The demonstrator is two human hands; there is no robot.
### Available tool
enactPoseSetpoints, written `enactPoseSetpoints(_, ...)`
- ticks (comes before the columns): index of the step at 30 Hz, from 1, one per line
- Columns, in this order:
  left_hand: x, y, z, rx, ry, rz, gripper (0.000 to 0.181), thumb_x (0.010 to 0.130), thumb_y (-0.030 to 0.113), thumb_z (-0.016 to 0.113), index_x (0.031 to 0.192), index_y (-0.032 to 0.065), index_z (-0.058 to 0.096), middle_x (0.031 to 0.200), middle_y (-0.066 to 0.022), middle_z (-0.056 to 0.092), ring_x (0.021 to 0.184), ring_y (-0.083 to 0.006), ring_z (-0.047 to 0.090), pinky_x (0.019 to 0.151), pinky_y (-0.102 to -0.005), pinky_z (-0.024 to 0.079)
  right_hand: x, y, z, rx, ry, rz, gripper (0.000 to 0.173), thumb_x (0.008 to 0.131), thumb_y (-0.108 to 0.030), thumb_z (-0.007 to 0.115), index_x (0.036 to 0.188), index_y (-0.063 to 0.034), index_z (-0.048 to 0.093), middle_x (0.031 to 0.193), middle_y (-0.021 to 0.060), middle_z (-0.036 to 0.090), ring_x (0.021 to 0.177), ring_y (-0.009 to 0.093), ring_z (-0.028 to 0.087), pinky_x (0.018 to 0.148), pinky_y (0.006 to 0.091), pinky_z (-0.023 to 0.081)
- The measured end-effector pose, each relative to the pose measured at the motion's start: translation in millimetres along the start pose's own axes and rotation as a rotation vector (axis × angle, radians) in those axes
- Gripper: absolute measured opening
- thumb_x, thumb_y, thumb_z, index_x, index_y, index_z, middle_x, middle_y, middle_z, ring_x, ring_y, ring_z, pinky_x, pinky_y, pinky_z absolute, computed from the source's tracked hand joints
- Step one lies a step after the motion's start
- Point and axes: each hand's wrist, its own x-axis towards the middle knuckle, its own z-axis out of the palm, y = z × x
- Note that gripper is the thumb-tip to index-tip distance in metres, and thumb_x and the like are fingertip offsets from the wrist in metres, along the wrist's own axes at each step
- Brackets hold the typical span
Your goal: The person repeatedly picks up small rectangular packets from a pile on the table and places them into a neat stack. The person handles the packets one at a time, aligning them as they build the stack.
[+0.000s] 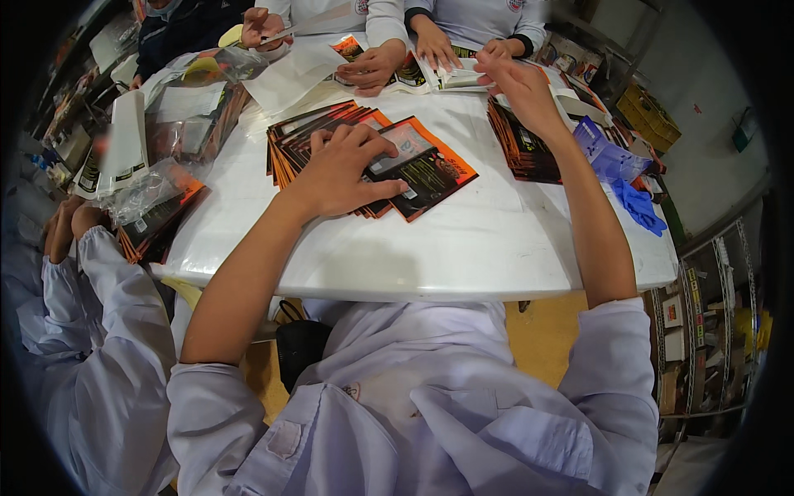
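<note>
My left hand (347, 167) lies palm down with spread fingers on a fanned pile of black and orange printed food pouches (288, 139). Its thumb and fingertips rest on the rightmost pouch (434, 170), which has a clear window and lies flat on the white table. My right hand (518, 84) is raised over the far right of the table, above a second stack of the same pouches (521, 146). Its fingertips are near a white sheet pad (462, 77) by a co-worker's hands; whether they touch or hold anything, I cannot tell.
Co-workers' hands (372, 65) handle label sheets across the white table (372, 260). Plastic-wrapped pouches (192, 124) and another pouch stack (158, 223) lie left, beside a co-worker's arms. A purple wrapper (608, 152) and blue glove (639, 208) lie right. A wire rack (688, 322) stands lower right.
</note>
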Motion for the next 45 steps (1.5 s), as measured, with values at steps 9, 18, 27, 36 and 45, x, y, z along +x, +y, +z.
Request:
enactPoseSetpoints(9, -4.8, -2.7, -9.1, -0.015, -0.074, 0.039, 0.069, 0.08, 0.063, 0.077, 0.134, 0.0218, 0.067, 0.137, -0.0092, 0.053, 0.135, -0.0303, 0.043, 0.117, -0.0555, 0.017, 124.1, -109.5, 118.0, 0.833, -0.353, 0.548, 0.065, 0.096, -0.063, 0.063, 0.111, -0.0005, 0.076, 0.096, 0.0093, 0.077, 0.07, 0.015, 0.069, 0.068, 0.029, 0.057)
enactPoseSetpoints(18, -5.0, -4.7, 0.8, 0.014, -0.037, 0.035, 0.076, 0.073, 0.064, 0.08, 0.131, 0.0191, 0.062, 0.142, -0.0059, 0.054, 0.138, -0.0295, 0.042, 0.117, -0.0507, 0.02, 90.4, -45.9, 64.7, 0.267, 0.362, 0.168, 0.016, 0.094, -0.018, 0.072, 0.098, -0.0041, 0.078, 0.071, 0.0046, 0.07, 0.054, 0.014, 0.062, 0.05, 0.0308, 0.047)
enactPoseSetpoints(27, -5.9, -2.0, 12.6, 0.083, 0.032, 0.096, 0.086, 0.068, 0.07, 0.081, 0.135, 0.0201, 0.059, 0.142, -0.0074, 0.053, 0.142, -0.031, 0.04, 0.119, -0.0532, 0.022, -94.9, -15.8, 36.5, 0.406, -0.098, 0.525, 0.034, 0.081, -0.036, 0.091, 0.09, -0.0086, 0.074, 0.072, -0.0038, 0.065, 0.056, 0.003, 0.051, 0.046, 0.0178, 0.032)
enactPoseSetpoints(36, -6.1, 2.9, 13.8, 0.14, 0.04, 0.072, 0.09, 0.069, 0.073, 0.08, 0.137, 0.0187, 0.06, 0.147, -0.0087, 0.051, 0.143, -0.0315, 0.041, 0.117, -0.0524, 0.022, -107.2, -18.3, 56.9, 0.37, 0.003, 0.446, 0.029, 0.083, -0.033, 0.089, 0.089, -0.009, 0.075, 0.072, -0.0035, 0.069, 0.052, -0.001, 0.046, 0.046, 0.0158, 0.03)
enactPoseSetpoints(45, -5.2, 2.7, 15.0, 0.161, 0.029, 0.072, 0.096, 0.068, 0.08, 0.077, 0.139, 0.0175, 0.059, 0.149, -0.0098, 0.05, 0.144, -0.0319, 0.04, 0.118, -0.0528, 0.022, -105.7, -18.6, 58.8, 0.371, -0.031, 0.438, 0.03, 0.081, -0.032, 0.091, 0.09, -0.0082, 0.076, 0.074, -0.0034, 0.07, 0.057, 0.0, 0.049, 0.052, 0.0172, 0.033)
